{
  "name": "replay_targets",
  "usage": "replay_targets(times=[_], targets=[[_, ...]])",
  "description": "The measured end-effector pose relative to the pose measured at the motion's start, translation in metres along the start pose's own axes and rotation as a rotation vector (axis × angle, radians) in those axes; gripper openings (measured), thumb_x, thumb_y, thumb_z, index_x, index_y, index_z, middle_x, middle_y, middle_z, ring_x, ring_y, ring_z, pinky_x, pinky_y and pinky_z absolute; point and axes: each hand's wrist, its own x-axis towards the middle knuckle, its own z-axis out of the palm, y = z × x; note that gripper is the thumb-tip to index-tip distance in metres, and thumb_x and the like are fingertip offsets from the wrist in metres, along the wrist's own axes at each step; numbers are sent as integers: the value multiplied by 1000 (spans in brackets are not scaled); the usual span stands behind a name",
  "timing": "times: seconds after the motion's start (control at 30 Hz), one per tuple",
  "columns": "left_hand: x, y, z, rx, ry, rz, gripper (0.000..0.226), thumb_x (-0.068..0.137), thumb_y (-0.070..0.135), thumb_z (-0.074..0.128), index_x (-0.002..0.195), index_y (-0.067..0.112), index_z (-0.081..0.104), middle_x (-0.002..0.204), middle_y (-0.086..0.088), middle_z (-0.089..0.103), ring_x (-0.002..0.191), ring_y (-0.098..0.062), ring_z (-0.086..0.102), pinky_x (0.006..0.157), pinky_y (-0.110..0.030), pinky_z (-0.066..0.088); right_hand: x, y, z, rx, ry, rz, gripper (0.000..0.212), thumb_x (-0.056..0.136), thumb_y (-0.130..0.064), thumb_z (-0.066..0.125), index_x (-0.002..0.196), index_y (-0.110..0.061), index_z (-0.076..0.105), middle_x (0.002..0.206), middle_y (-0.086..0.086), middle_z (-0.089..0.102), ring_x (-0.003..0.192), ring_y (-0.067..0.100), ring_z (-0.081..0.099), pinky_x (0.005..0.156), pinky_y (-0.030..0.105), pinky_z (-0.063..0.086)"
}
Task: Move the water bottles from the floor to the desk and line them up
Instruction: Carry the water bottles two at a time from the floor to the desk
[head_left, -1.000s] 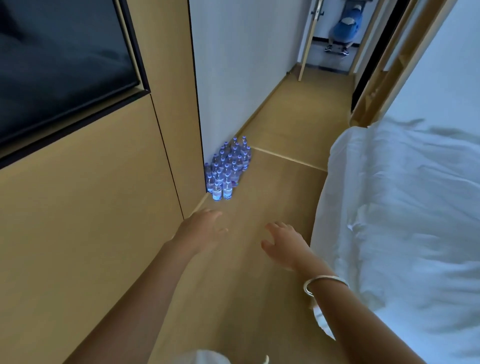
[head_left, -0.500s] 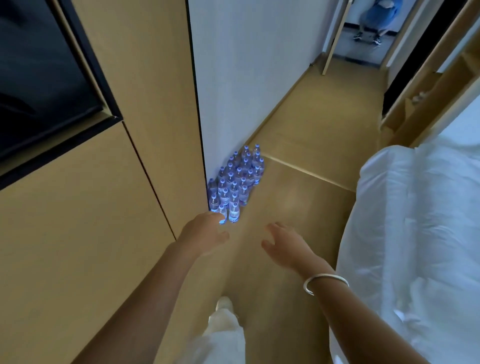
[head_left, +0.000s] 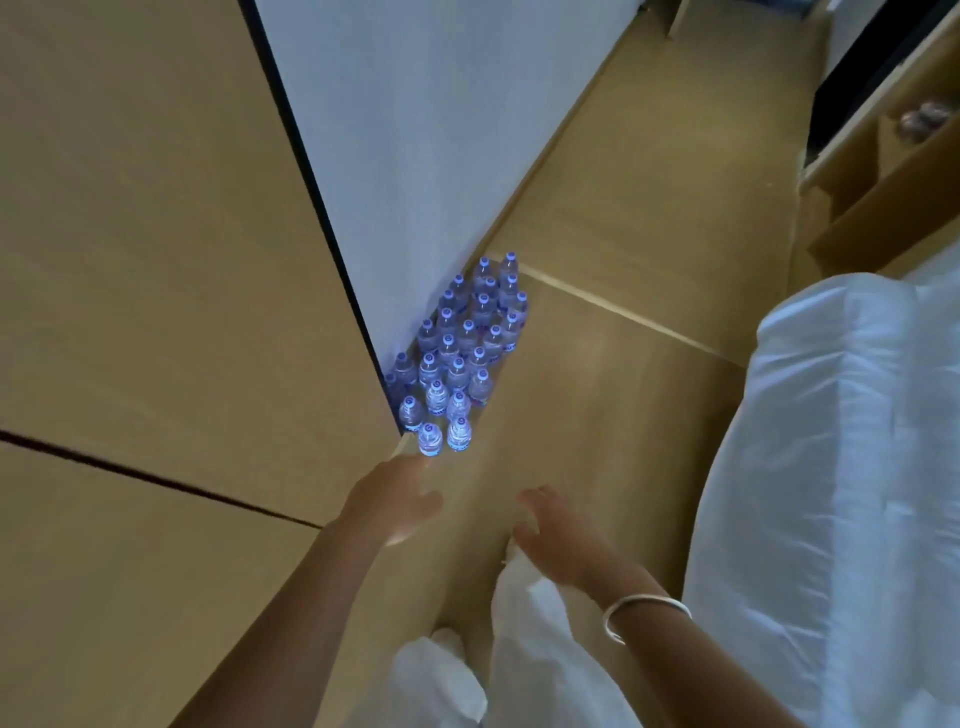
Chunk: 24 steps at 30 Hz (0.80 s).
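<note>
Both hands reach toward a cluster of water bottles (head_left: 462, 353) standing upright on the wooden floor (head_left: 613, 395) against a white wall (head_left: 441, 130). The left hand (head_left: 397, 501) and right hand (head_left: 558, 538) hold nothing, each grip released with fingers loosely spread.

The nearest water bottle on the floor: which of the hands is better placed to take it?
Left. The left hand is open just before the nearest water bottle; the right hand is farther back.

Clear water bottles (head_left: 457, 358), seemingly blue-capped; tan floor (head_left: 623, 218); white bedding (head_left: 852, 467).
</note>
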Motion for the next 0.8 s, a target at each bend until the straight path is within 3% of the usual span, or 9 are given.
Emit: replay_targets(times=[0.2,0.37,0.5,0.63,0.8], targets=[[100,-10,17,-223,-47,-209,53,90,31,55,140,18,41,139,0,50,126,-17,47,102,-27,37,99,14,-33,25,-97,18,35,96,-17,41,128,-4,46,131,17,46,119,28,46,96,32,38],[204,-25,61,-371,-70,-448,54,88,30,59,138,18,42,136,-1,52,124,-19,49,102,-27,37,200,40,-31,28,-177,-56,39,96,-19,42,134,-8,42,137,12,44,127,24,41,104,29,30],[294,-32,106,-543,-36,-598,59,85,30,63,139,16,42,136,-5,51,123,-23,49,102,-35,40,295,68,0,26,-195,-41,32,92,-21,49,120,-6,53,123,11,54,119,26,46,100,29,31],[381,-61,162,-495,-71,-645,77,84,36,64,147,14,26,147,-7,37,133,-28,38,107,-43,35,397,98,51,35,-262,9,42,93,-24,47,131,-8,46,133,11,48,126,25,41,103,29,30],[475,-127,236,-505,-20,-762,94,78,42,71,149,14,16,150,-10,33,134,-32,36,106,-47,35,505,139,128,40,-179,93,56,90,-29,53,139,-9,35,139,11,39,130,26,35,104,31,29]])
